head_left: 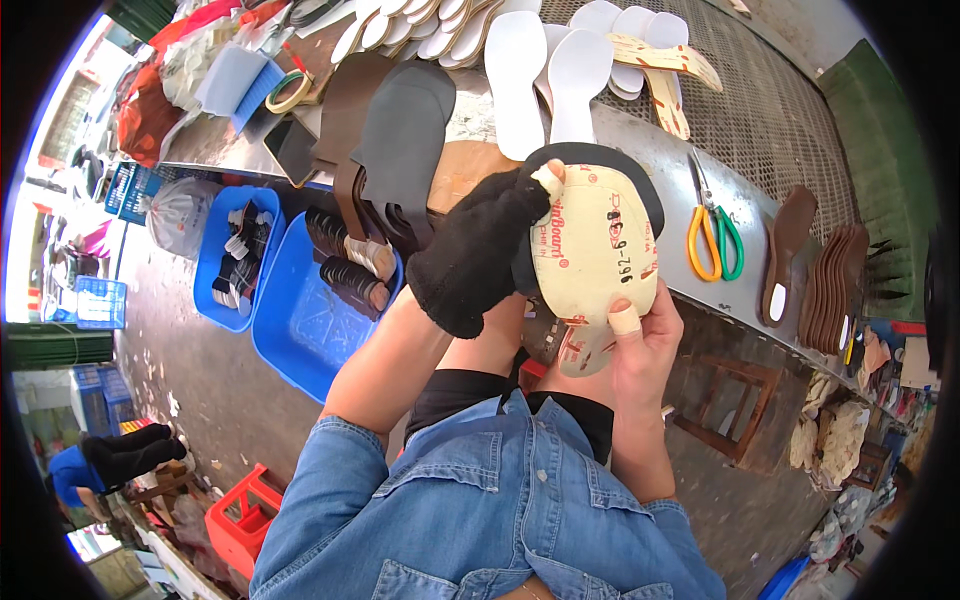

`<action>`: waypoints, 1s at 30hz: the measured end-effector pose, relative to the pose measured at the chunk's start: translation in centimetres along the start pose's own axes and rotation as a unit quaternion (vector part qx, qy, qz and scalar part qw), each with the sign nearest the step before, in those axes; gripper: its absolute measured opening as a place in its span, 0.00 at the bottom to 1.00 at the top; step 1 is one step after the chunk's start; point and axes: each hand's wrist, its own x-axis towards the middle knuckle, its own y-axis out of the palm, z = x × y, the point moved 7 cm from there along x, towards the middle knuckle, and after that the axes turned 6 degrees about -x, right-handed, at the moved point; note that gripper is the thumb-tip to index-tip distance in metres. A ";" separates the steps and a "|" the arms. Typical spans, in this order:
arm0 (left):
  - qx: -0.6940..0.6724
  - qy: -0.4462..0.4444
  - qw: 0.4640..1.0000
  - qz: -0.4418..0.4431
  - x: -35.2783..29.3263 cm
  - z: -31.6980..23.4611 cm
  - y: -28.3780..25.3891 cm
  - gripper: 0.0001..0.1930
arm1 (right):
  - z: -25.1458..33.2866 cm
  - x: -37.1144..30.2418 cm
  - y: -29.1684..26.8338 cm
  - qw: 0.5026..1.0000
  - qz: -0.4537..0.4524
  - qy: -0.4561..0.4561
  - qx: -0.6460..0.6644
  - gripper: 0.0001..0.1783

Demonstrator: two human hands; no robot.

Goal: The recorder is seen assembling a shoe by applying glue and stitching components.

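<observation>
A cream insole board (595, 240) with red and black print is held up over the near edge of the bench. Behind it a black sole-shaped piece (648, 190) shows along its top and side. My left hand (475, 250), in a black glove with bare, taped tips, grips both at the upper left edge. My right hand (648, 345) is bare with a taped thumb. It pinches the lower right edge of the board, thumb on the printed face; its other fingers are partly hidden behind.
Scissors (712, 225) with orange and green handles lie right of the board. Brown insoles (835, 285) stand at the bench's right end. White insoles (515, 80) and dark grey pieces (405, 120) lie farther back. Blue bins (290, 345) hold dark pieces at left. A red stool (240, 520) stands behind.
</observation>
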 end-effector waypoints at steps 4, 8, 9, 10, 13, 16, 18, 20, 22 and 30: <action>0.383 0.256 0.887 0.036 -0.6 -3.1 0.9 0.22 | 0.6 0.1 0.2 0.997 0.035 -0.035 0.065 0.19; 0.157 0.173 0.972 0.026 1.9 -3.0 0.1 0.24 | -3.6 -1.2 -1.3 1.000 0.004 0.012 -0.008 0.16; 0.157 0.171 0.972 0.028 2.3 -2.6 -0.1 0.24 | -3.3 -1.4 -1.5 1.000 0.001 0.012 -0.008 0.16; 0.122 0.155 0.978 0.072 2.7 -2.1 0.4 0.24 | -1.6 -0.8 -1.6 0.999 -0.042 0.016 0.015 0.15; 0.088 0.118 0.982 0.119 1.5 0.3 0.8 0.25 | 0.3 0.8 -2.6 0.999 -0.047 -0.002 0.013 0.16; 0.135 0.111 0.980 0.099 1.2 2.6 -0.1 0.23 | 1.7 1.9 -1.6 0.992 -0.119 -0.001 0.038 0.16; 0.105 0.098 0.987 0.072 0.9 3.9 -0.6 0.22 | 1.3 1.7 -1.3 0.995 -0.098 0.001 0.027 0.17; 0.034 0.089 0.995 0.037 0.9 4.9 -1.2 0.21 | 0.8 1.6 -0.8 0.997 -0.074 0.014 0.026 0.17; 0.037 0.076 0.996 0.031 0.3 4.7 -1.4 0.21 | 0.4 1.5 -0.4 0.996 -0.077 0.023 0.033 0.17; -0.037 0.048 0.998 0.003 -1.0 3.9 0.2 0.19 | -0.1 1.0 0.1 0.994 -0.082 0.045 0.061 0.14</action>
